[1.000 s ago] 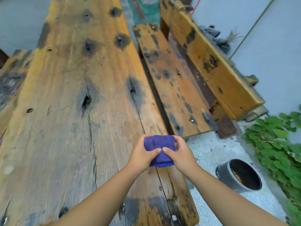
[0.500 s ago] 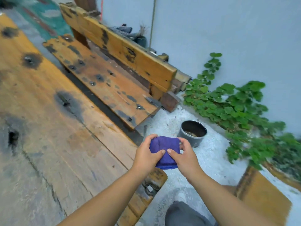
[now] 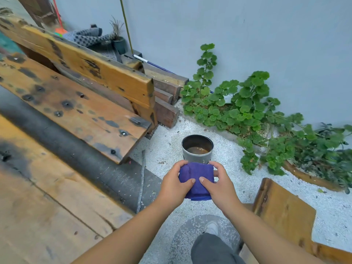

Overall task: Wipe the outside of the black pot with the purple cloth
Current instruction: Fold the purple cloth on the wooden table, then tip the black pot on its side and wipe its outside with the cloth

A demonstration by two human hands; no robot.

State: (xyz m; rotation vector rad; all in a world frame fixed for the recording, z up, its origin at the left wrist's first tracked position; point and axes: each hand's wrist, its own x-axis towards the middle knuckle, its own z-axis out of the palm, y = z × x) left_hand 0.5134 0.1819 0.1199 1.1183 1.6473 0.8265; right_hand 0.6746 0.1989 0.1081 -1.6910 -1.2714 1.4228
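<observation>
Standing on pale gravel (image 3: pixel 167 147), black pot (image 3: pixel 197 149) beside wooden bench (image 3: pixel 80 109).

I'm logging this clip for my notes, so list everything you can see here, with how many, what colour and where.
black pot: one, dark with a grey-looking wall, brownish liquid inside, on the pale gravel ground just beyond the hands.
purple cloth: one, folded, held between both hands.
wooden bench: one, worn orange-brown with dark stains, left of the pot.
wooden table: one, weathered brown, lower left.
green plants: a leafy patch along the wall, right.
wall: pale blue-grey, behind.
wooden block: one, brown, lower right.
left hand: fingers curled round the cloth's left side.
right hand: fingers curled round its right side.
leg and shoe: grey trousers, pale shoe, bottom centre.
</observation>
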